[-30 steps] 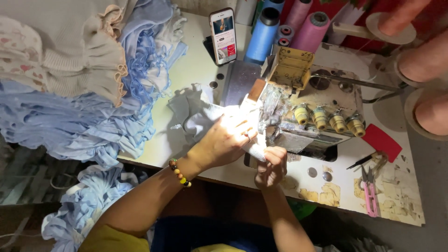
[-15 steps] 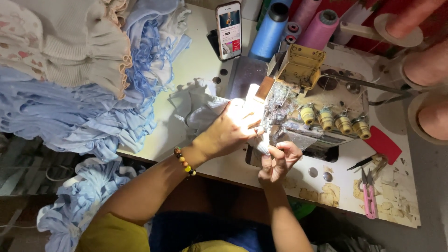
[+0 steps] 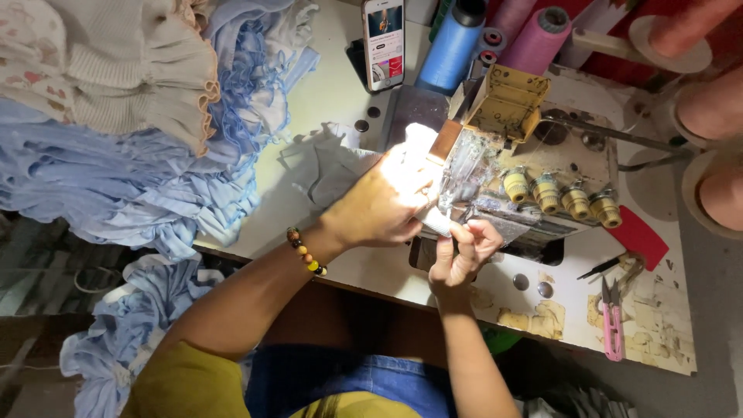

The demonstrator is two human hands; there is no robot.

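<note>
a mustard-yellow short-sleeved top (image 3: pixel 193 383) is worn, with both forearms left bare. a beaded bracelet (image 3: pixel 306 251) in dark, amber and yellow beads is seen on the left wrist, at seven o'clock from the left hand (image 3: pixel 387 203). blue denim (image 3: pixel 340 379) is worn below.
</note>
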